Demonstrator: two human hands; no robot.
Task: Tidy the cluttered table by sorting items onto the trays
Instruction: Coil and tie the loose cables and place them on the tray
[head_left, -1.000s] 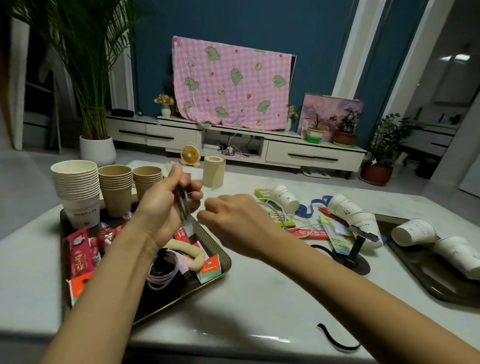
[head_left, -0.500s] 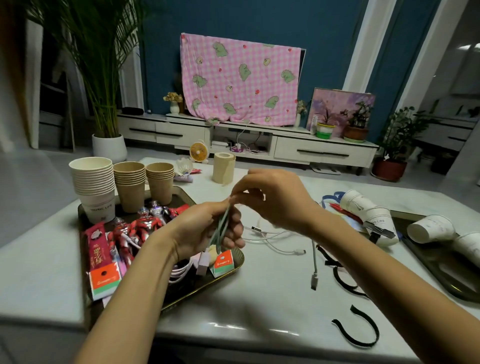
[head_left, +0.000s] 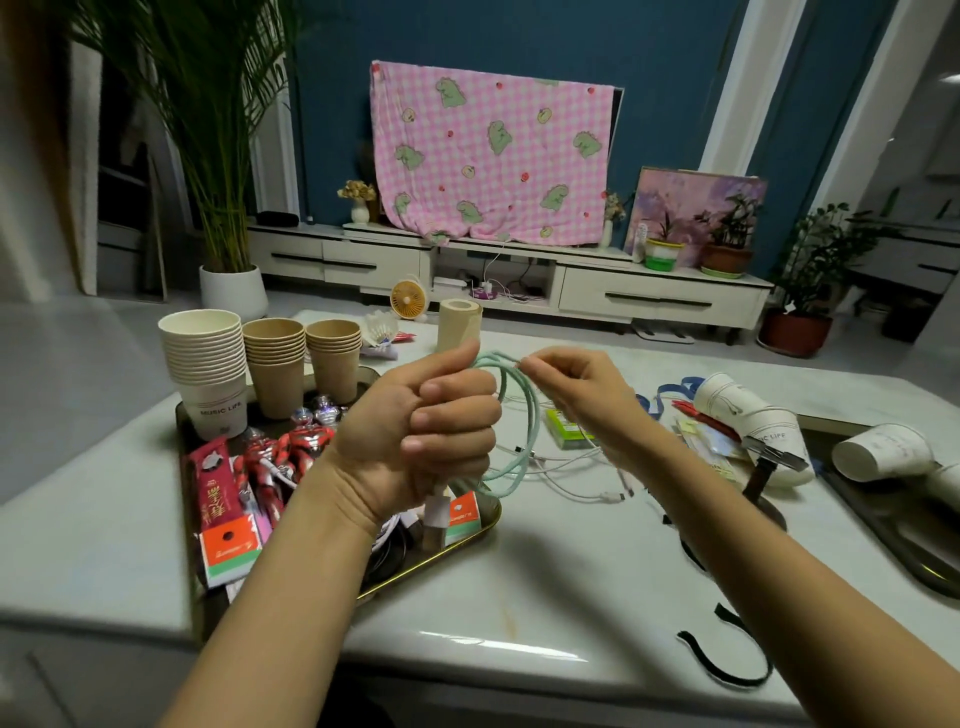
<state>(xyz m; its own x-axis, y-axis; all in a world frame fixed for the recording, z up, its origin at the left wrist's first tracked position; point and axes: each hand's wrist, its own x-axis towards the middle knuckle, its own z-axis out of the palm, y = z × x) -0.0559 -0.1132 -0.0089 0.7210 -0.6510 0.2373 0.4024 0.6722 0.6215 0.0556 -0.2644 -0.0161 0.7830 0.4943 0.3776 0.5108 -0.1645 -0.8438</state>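
Left hand clenches the coiled green cable, right hand fingers pinch its end; finish winding, then the tray, I reckon.

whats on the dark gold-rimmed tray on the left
Stacked white paper cups, two stacks of brown paper cups, red and silver toy figures and red packets sit on the dark gold-rimmed tray. The left hand and forearm cover its middle, so anything there is hidden.
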